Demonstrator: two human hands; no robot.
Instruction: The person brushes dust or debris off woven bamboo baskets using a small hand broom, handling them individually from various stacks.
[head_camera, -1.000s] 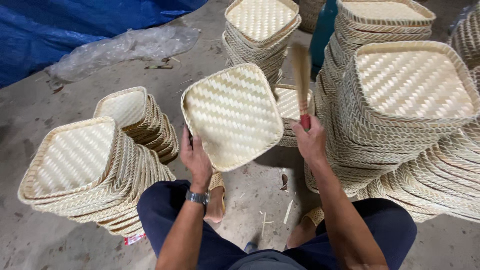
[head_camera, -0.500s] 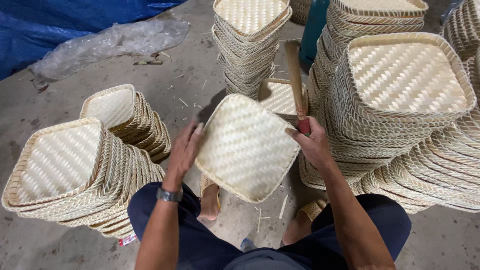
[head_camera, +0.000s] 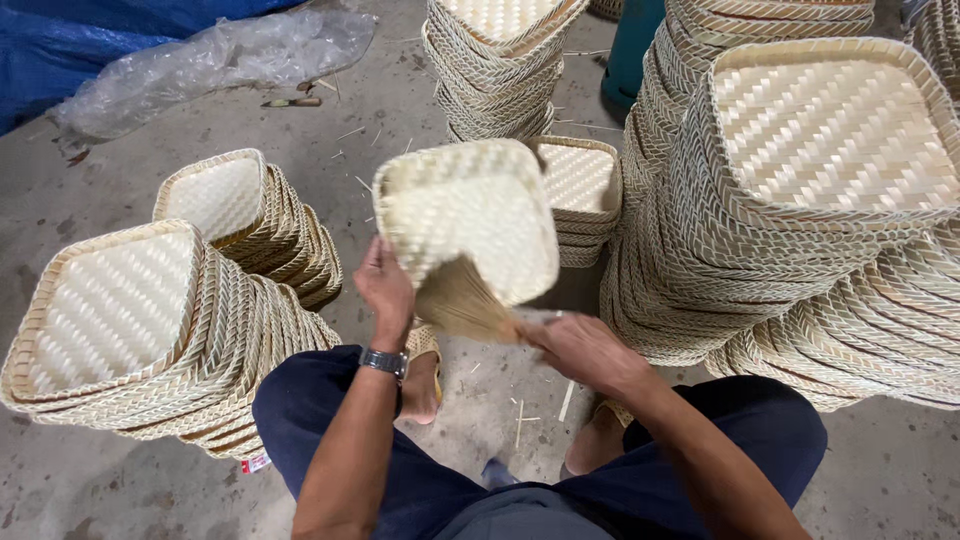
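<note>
My left hand (head_camera: 385, 288) grips the near left edge of a square woven bamboo tray (head_camera: 470, 215), which is turned over so its underside faces up. My right hand (head_camera: 585, 350) holds a small brush (head_camera: 465, 305) by its handle, and the blurred tan bristles lie against the tray's near edge. A watch sits on my left wrist. I am squatting, with dark blue trousers and sandalled feet below the tray.
Stacks of the same woven trays surround me: two leaning stacks on the left (head_camera: 120, 320), tall stacks on the right (head_camera: 810, 190), one behind the tray (head_camera: 500, 60) and a low one (head_camera: 580, 190). A clear plastic sheet (head_camera: 220, 60) and blue tarpaulin (head_camera: 60, 40) lie far left on the concrete floor.
The tray has been flipped from inside-up to underside-up. The brush, held upright to the tray's right a second ago, has swung down onto the tray's near edge.
</note>
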